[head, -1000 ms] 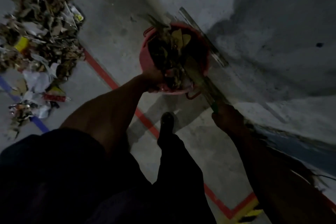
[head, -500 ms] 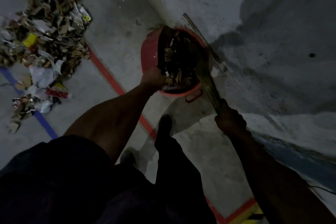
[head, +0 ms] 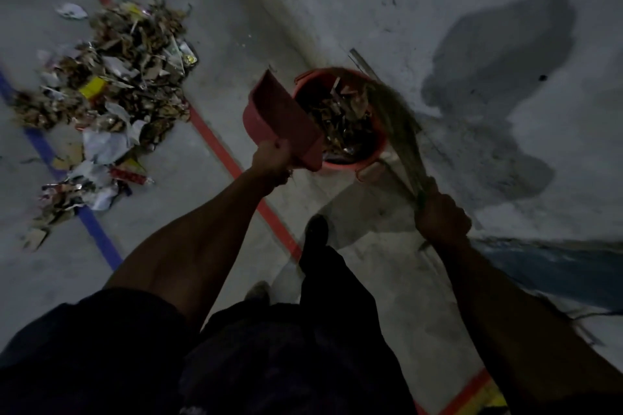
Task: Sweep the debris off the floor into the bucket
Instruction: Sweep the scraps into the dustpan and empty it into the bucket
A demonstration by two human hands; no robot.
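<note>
A red bucket [head: 380, 149] stands on the concrete floor by the wall, filled with leaves and scraps. My left hand [head: 271, 158] grips the handle of a red dustpan [head: 281, 118], held tilted at the bucket's left rim, its pan empty. My right hand [head: 441, 214] grips a straw broom [head: 396, 118] by its bound neck; the bristles lean over the bucket's right rim. A large debris pile [head: 111, 91] of dry leaves, paper and wrappers lies on the floor to the left.
A red floor line [head: 215, 145] and a blue floor line [head: 97, 236] cross the grey floor. The stained wall [head: 488, 77] rises on the right. My dark shoe [head: 315, 229] stands just below the bucket. A flat strip [head: 362, 61] leans behind the bucket.
The dustpan, tipped over the bucket mouth before, has swung off to the bucket's left side and is empty. The broom bristles now lie over the right rim. The view shifted down.
</note>
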